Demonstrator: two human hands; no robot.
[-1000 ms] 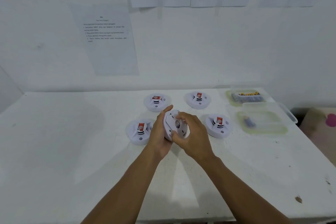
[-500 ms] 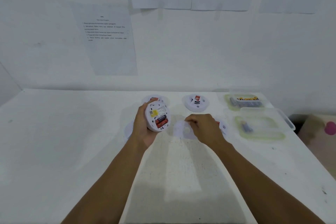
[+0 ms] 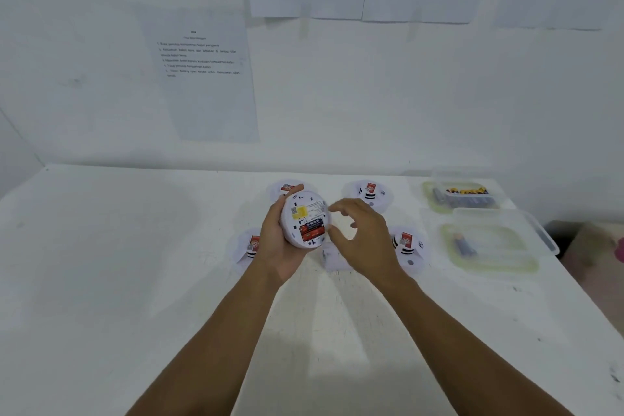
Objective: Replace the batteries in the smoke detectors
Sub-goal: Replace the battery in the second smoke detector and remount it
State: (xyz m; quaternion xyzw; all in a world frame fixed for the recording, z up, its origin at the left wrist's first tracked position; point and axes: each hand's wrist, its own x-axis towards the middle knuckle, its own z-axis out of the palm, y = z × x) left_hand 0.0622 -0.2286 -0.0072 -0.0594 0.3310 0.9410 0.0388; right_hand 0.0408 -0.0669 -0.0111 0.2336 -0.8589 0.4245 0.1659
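One detector [image 3: 305,218] in left grip [image 3: 277,246], rim clasped | right grip [image 3: 368,240] spread beside | table [image 3: 135,263] edges well apart

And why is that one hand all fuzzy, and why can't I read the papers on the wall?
Head view: the right hand looks smeared, likely motion blur; the left hand and the smoke detector it grips are sharper; the papers on the wall are soft, their print too small to read; faint soft shadows lie on the white table.
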